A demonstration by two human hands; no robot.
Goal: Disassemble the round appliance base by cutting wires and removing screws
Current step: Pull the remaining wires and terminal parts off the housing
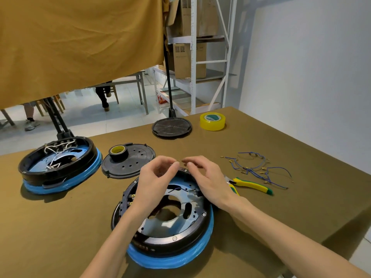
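A round black appliance base point(170, 233) with a blue band lies open side up at the table's near middle. Both my hands hover over its far rim. My left hand point(154, 177) and my right hand point(204, 177) each pinch an end of a short wire piece with a brass terminal point(180, 161), held between their fingertips above the rim. A short dark wire point(176, 190) still lies inside the base. Yellow-green pliers point(253, 185) lie on the table just right of my right wrist, with a pile of cut blue wires point(259, 169) beyond them.
A second black base point(58, 167) with white wires stands at the left. A black cover point(130, 163) carrying a black tape roll point(118, 151) lies behind my hands. Farther back are another round cover point(171, 127) and a yellow tape roll point(212, 121). The table's edge runs along the right.
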